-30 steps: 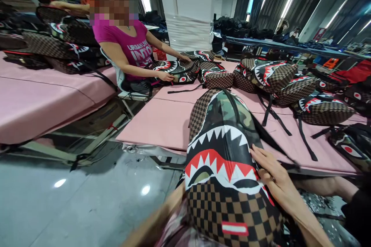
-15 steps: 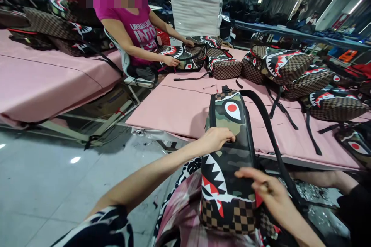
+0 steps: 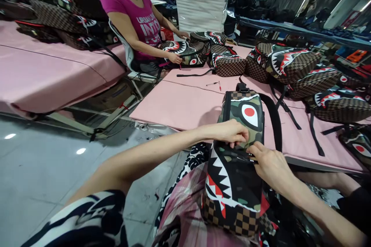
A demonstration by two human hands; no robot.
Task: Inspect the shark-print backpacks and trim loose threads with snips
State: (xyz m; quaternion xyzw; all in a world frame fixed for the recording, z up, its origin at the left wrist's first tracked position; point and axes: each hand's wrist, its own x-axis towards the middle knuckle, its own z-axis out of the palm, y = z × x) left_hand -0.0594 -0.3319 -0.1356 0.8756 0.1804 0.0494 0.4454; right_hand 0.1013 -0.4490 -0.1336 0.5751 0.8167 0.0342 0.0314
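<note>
A backpack with a camouflage panel, a red-and-white eye, shark teeth and brown checks rests on its end across my lap, leaning against the table edge. My left hand is closed over its side panel, fingertips curled just below the eye. Whatever those fingers pinch is too small to make out. Close to its right, my right hand grips a small dark, shiny tool at the panel; its exact kind is hidden by the fingers. A black strap loops down on the bag's right.
A pink-covered table carries several similar backpacks at the right and a pen. Across it, a seated person in a pink shirt handles another bag. At the right edge is another person's forearm.
My right hand has moved up and left to the bag, beside my left hand. Its fingers were apart from the panel before. The view has shifted slightly.
</note>
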